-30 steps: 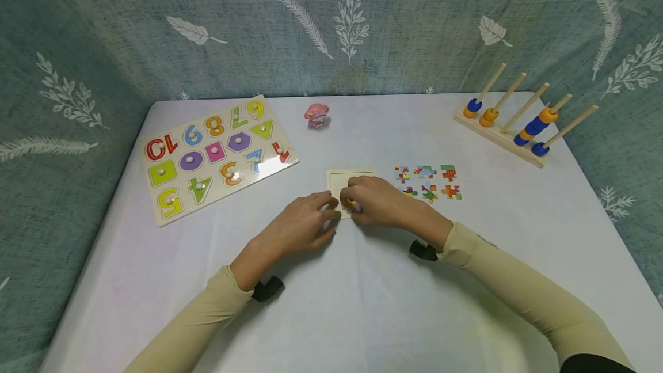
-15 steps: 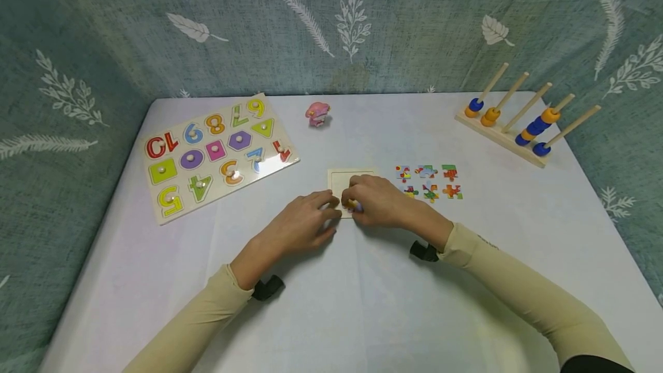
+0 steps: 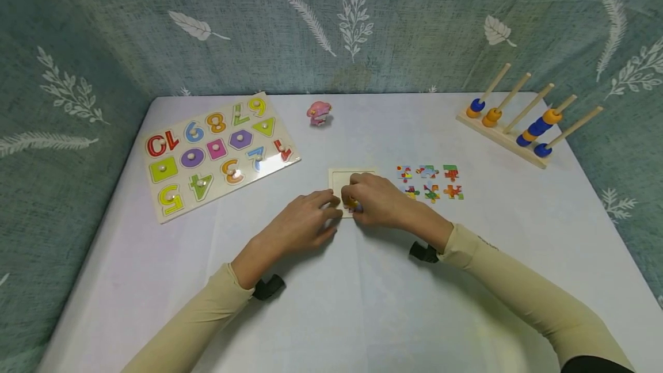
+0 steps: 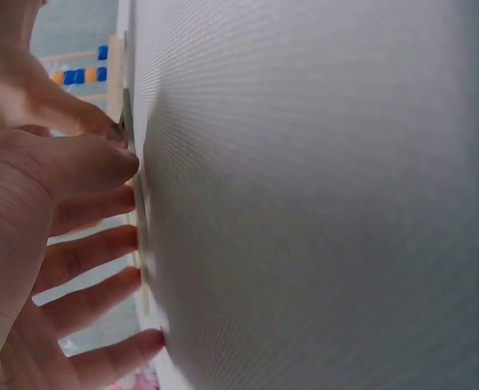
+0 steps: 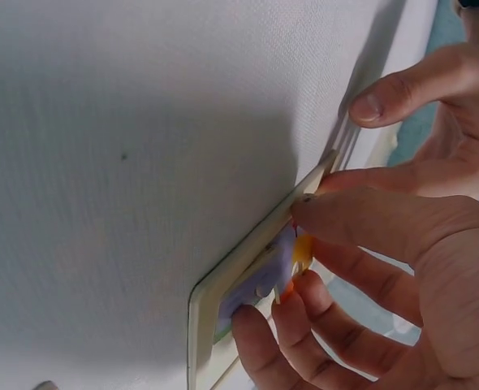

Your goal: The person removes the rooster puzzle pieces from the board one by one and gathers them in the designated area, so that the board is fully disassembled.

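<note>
A small pale wooden puzzle tray point(image 3: 339, 178) lies flat on the table in front of me. My right hand point(image 3: 378, 200) is over it and pinches a yellow and orange jigsaw piece point(image 5: 302, 250) between thumb and fingers, tilted up from the tray. Beside it in the right wrist view, a purple piece point(image 5: 252, 286) lies inside the tray's rim, partly covered by the fingers. My left hand point(image 3: 300, 223) touches the tray's left edge with its fingertips, fingers spread and loosely bent. In the left wrist view the tray shows only as a thin edge.
Several loose jigsaw pieces point(image 3: 431, 191) lie in two rows right of the tray. A number puzzle board point(image 3: 217, 172) is at the left. At the back stand a small pink figurine point(image 3: 318, 113) and, on the right, a wooden bead stacker point(image 3: 499, 134) with upright pegs.
Both hands keep their places at the tray. Only the patch of colour visible under the right fingers differs slightly.
</note>
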Demonstrator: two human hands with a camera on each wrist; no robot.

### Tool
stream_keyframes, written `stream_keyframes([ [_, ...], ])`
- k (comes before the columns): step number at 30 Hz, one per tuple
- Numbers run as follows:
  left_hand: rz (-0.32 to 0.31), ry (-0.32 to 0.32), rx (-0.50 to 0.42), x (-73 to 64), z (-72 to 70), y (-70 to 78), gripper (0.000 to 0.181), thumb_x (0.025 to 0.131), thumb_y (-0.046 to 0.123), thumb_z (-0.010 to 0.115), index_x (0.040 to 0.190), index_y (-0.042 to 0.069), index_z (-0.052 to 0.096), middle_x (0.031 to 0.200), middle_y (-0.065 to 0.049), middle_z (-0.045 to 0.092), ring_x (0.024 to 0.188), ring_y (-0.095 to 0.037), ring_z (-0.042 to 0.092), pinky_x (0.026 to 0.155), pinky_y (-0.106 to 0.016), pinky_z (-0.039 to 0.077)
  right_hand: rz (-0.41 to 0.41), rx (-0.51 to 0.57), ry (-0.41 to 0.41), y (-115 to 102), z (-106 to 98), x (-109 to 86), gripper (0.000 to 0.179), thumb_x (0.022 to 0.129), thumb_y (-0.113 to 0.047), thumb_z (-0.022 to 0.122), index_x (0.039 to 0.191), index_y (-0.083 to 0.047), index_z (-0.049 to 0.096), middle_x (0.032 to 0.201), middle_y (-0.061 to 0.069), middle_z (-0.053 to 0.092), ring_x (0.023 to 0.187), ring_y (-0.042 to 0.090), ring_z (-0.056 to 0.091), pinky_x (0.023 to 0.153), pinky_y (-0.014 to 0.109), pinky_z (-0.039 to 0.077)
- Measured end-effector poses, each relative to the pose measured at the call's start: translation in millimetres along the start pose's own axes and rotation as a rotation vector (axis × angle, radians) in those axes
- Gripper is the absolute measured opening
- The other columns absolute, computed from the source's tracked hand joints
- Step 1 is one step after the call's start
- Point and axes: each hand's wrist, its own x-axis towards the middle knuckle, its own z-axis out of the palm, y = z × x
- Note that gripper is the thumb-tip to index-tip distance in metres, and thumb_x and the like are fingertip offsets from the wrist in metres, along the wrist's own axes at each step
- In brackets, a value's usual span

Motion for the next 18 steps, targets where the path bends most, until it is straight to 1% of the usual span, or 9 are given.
stream_keyframes([
  [10, 0.007, 0.009, 0.002, 0.4, -0.3, 0.4, 0.02, 0.09, 0.019, 0.072, 0.107, 0.011, 0.075, 0.119, -0.009, 0.062, 0.11, -0.025, 0.06, 0.08, -0.042, 0.053, -0.014, -0.024, 0.027, -2.8, -0.6, 0.7, 0.019, 0.077, -0.007, 0.081, 0.088, -0.009, 0.066, 0.08, 0.0, 0.051, 0.071, 0.017, 0.05, 0.062, 0.03, 0.042],
  [18, 0.011, 0.021, 0.007, 0.3, 0.4, 0.5, 0.019, 0.09, 0.019, 0.072, 0.107, 0.011, 0.075, 0.118, -0.009, 0.062, 0.108, -0.025, 0.061, 0.078, -0.042, 0.053, -0.011, -0.034, 0.058, -4.0, 1.5, 0.3, 0.022, 0.074, -0.005, 0.08, 0.084, -0.01, 0.061, 0.077, -0.001, 0.049, 0.069, 0.017, 0.049, 0.061, 0.03, 0.041],
])
